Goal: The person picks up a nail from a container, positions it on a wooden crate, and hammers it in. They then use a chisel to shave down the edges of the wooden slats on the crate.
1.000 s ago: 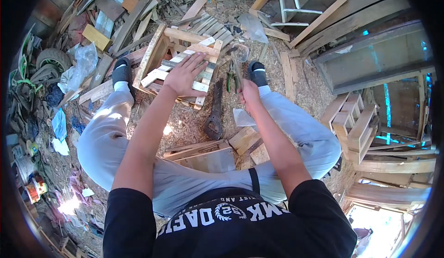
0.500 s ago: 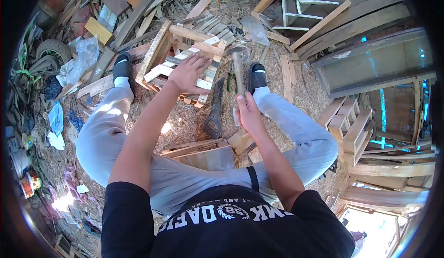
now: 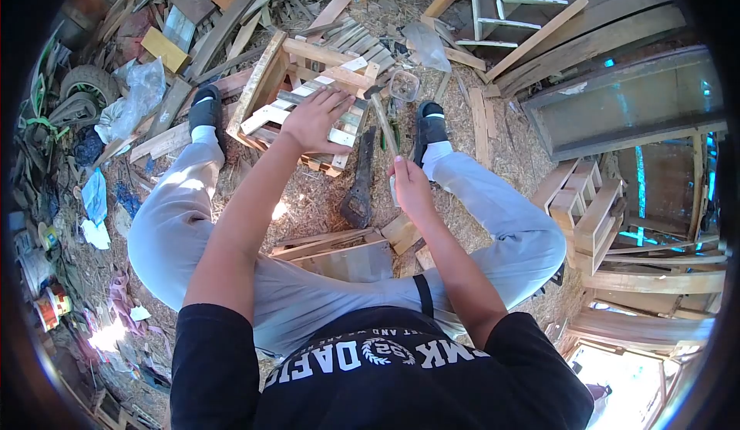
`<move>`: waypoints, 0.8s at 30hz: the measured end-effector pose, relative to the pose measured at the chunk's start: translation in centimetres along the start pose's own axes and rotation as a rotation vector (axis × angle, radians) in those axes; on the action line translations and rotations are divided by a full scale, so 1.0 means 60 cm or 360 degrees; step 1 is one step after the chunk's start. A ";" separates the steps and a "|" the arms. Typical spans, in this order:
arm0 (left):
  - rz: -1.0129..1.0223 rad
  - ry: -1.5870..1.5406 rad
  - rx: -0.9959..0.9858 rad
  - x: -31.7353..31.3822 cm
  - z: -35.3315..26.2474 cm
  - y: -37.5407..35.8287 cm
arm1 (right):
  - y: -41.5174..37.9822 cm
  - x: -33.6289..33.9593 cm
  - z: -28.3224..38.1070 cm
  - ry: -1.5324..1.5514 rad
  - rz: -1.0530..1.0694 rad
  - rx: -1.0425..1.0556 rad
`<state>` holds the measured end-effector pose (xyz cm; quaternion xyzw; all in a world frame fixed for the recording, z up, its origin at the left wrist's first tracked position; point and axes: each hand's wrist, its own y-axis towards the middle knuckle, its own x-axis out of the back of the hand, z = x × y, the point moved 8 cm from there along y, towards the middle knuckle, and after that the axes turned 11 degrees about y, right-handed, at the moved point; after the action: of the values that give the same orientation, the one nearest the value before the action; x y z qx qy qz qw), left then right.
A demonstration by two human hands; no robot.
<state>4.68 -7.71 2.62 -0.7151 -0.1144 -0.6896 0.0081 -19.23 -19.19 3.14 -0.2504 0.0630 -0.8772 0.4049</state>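
We've tilted the hammer (image 3: 385,124) gripped in our right hand (image 3: 413,189) leftward, so its head (image 3: 373,91) looks within reach of the crate (image 3: 270,114) on the floor (image 3: 308,199), left hand (image 3: 317,122) spread flat atop.

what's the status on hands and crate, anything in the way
Left hand spread on slatted wooden crate. Right hand holds hammer, head near crate's edge. Possible obstruction: saw lying alongside.

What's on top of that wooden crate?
The left hand is spread over the slats of the wooden crate. Pale slats and a darker one show around it; whatever lies directly beneath the hand is covered.
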 end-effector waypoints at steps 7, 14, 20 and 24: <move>-0.0027 -0.0014 -0.0006 0.003 0.000 -0.001 | -0.006 -0.015 -0.021 0.0430 0.0131 -0.0353; -0.0066 -0.0036 0.0006 0.002 0.001 -0.001 | -0.045 -0.059 -0.043 0.0815 -0.0018 -0.0755; -0.0047 -0.0033 -0.0001 -0.003 0.002 0.000 | -0.055 -0.087 -0.034 0.0802 -0.0033 -0.0784; -0.0047 -0.0026 0.0009 -0.005 0.002 0.001 | -0.041 -0.106 -0.052 0.0555 -0.0091 -0.0594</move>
<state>4.80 -7.77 2.35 -0.7189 -0.1270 -0.6834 -0.0010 -18.95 -13.11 -1.24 -0.1675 0.2856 -0.8914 0.3096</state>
